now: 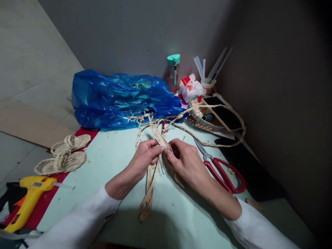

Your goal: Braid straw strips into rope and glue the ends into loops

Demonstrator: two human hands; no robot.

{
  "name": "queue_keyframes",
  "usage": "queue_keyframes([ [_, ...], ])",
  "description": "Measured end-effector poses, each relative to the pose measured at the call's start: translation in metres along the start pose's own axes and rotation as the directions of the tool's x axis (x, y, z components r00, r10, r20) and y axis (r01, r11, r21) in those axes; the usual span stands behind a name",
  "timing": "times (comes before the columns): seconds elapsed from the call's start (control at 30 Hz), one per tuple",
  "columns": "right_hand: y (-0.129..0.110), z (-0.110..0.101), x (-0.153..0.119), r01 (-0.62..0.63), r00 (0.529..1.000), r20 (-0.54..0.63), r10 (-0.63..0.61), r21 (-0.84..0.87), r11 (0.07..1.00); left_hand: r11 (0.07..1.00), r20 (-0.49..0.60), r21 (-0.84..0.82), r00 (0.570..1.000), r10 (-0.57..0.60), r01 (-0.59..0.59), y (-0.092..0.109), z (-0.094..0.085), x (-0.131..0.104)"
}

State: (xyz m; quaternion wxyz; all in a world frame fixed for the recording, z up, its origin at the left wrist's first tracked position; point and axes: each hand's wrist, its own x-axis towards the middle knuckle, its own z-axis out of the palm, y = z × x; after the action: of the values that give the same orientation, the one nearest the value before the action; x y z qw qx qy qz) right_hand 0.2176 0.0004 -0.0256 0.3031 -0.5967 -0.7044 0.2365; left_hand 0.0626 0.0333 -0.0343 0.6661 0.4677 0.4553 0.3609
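Yellow glue gun (33,197) at lower left, left hand (146,155) and right hand (184,157) with fingers nearly closed, pinching pale fiber strips (158,136) above the light green table (103,173), blue plastic bag (116,98) behind, red-handled scissors (220,169) lying beside right hand.

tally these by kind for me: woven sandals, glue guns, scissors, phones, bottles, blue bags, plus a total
Woven sandals: 2
Glue gun: 1
Scissors: 1
Phone: 1
Bottle: 1
Blue bag: 1
Total: 7
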Motion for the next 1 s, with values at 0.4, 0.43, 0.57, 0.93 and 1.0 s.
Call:
queue_keyframes([
  [0.4,-0.0001,0.0011,0.0075,-0.057,0.998,0.005,0.057,0.209,0.976,1.0,-0.038,0.024,0.999,-0.017,0.018,0.0026,0.0039,0.0026],
  [0.43,-0.0002,0.0013,0.0074,-0.058,0.998,0.004,0.059,0.206,0.977,1.0,-0.031,0.02,0.999,-0.011,0.012,0.0023,0.0035,0.0025],
  [0.57,-0.0011,0.0005,0.0065,-0.078,0.997,-0.003,0.08,0.163,0.984,1.0,0.02,-0.005,1.0,0.02,-0.019,-0.001,0.0001,0.0019],
  [0.93,-0.004,0.0073,0.0036,-0.076,0.995,-0.047,0.086,0.182,0.98,0.999,-0.034,0.051,0.999,-0.017,0.019,-0.0015,0.0001,0.005],
  [1.0,-0.0045,0.0081,0.0038,-0.065,0.995,-0.067,0.078,0.182,0.981,0.998,-0.038,0.06,0.999,-0.01,0.012,-0.0017,0.0004,0.0052],
])
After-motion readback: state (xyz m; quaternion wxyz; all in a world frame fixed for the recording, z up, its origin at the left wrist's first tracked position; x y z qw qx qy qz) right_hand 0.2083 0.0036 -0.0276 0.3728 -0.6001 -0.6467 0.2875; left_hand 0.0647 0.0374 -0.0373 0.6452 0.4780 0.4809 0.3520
